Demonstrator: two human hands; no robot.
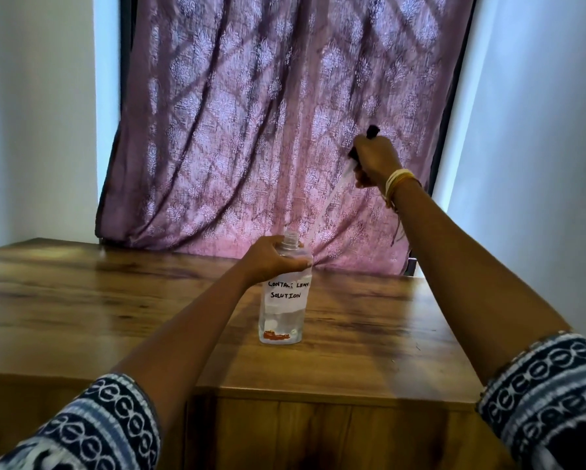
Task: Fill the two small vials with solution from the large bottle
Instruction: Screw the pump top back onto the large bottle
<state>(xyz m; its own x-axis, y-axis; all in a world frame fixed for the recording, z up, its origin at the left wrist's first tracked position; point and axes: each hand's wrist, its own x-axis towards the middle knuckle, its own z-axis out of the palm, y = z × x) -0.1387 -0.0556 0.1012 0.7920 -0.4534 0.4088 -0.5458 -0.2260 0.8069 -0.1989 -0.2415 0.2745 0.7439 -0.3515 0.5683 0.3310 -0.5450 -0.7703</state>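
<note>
- Left wall (pixel 30 113): one, plain, pale.
- Wooden table (pixel 81 300): one, glossy top; cabinet front below the near edge.
- Left hand (pixel 271 259): one, curled around the shoulder of the large bottle, fingers clamped on it just below the neck. Patterned sleeve on the forearm.
- Large bottle (pixel 283 300): one, clear plastic, upright on the table near its middle, long axis vertical. Handwritten label reading "contact lens solution". Neck open, no cap on. Shallow clear liquid at the bottom only.
- Curtain (pixel 268 113): one, mauve, patterned, behind the table.
- Pump head with dip tube (pixel 339 184): one, dark top showing above the fist, clear tube slanting down and left toward the bottle mouth, tip apparently clear of the neck; blurred.
- Right hand (pixel 374 161): one, raised high, well above and to the right of the bottle, fist clamped around the pump head. Bangles at the wrist.
- Right wall (pixel 539 130): one, plain, pale.
- Small vials: two named in the task, none in view; position unknown.
- Key relation, as judged: bottle mouth open and facing up, left hand nearer and already on it, so likely the pouring hand; right hand needs to put the pump down before handling a vial.
</note>
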